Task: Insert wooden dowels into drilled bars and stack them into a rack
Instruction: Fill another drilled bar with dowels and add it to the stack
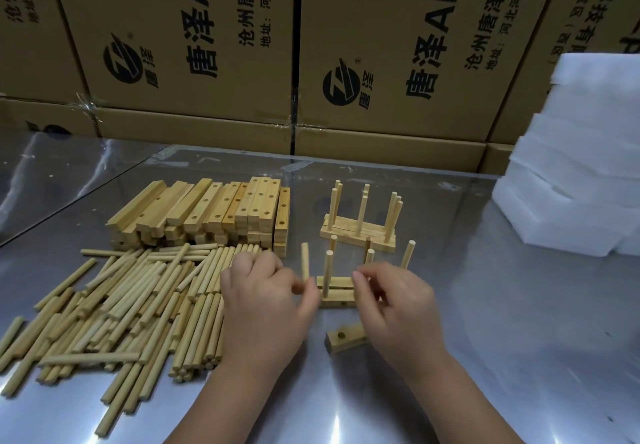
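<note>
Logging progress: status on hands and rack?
Left hand pinches a dowel, upright. Right hand at the bars, grip unclear. Loose bar lies just in front.

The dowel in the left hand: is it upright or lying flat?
Upright. The left hand pinches the dowel at its lower end, and its shaft points straight up, beside the bar.

My left hand (263, 300), at seven o'clock, pinches a dowel (304, 262) upright between thumb and forefinger. My right hand (398, 305), at five o'clock, has curled fingers; I cannot tell whether they hold anything.
</note>
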